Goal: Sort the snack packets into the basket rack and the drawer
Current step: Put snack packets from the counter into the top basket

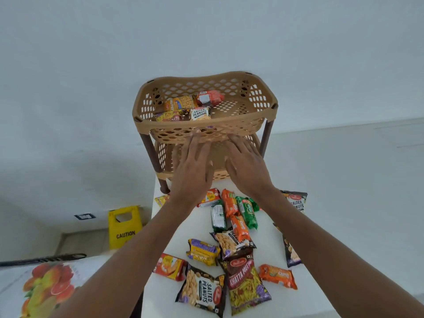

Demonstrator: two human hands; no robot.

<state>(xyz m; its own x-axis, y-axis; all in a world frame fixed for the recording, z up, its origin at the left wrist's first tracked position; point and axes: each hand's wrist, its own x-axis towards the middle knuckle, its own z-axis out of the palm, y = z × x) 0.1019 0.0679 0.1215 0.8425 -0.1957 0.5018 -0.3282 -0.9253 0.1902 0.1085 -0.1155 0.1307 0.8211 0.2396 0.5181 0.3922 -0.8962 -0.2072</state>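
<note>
A tan two-tier basket rack (259, 104) stands on brown legs at the far end of a white table (202, 228). Its top basket holds several packets, among them a salted peanuts packet (200, 114). My left hand (192, 166) and my right hand (246, 166) reach out flat side by side, fingers straight, fingertips at the front wall of the top basket, in front of the lower basket (161, 154). Neither holds anything. Several snack packets lie on the table nearer me, such as a Khatta Meetha packet (246, 285) and orange biscuit packs (230, 203).
A yellow caution sign (124, 227) stands on the floor to the left. A surface with a fruit-print cloth (46, 288) sits at the lower left. White wall lies behind the rack. More packets lie near the table's right edge (296, 200).
</note>
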